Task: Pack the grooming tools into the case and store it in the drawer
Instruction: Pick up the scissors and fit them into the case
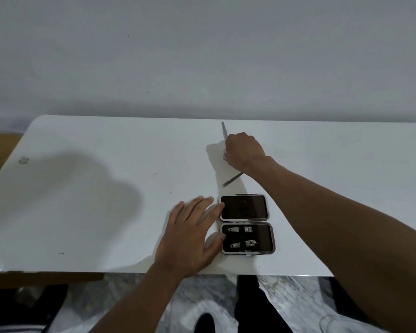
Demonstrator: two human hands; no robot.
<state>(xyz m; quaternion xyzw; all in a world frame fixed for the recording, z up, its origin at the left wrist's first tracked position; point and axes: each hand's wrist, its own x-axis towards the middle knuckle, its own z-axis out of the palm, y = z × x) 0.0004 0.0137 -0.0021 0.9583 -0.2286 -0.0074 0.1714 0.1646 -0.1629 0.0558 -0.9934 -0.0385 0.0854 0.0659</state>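
Open case (244, 207) sits on the white bench (106, 188), two nail clippers (243, 243) inside. Left hand (190, 236) lies flat, fingers straight, touching the case's left edge. Beyond the case, right hand (244, 150) curls its grip round a slim metal tool (223, 129); a file (232, 180) lies between hand and case.

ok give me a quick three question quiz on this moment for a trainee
1. True or false: the case lies shut on the table.
2. Pick one: the left hand is A) flat on the table, fingertips at the case's edge; B) gripping a clipper; C) off the table.
3. Fill in: the ____ hand is curled over the loose metal tools beyond the case.

Key: 1 false, it lies open with both halves flat; 2 A; 3 right hand.
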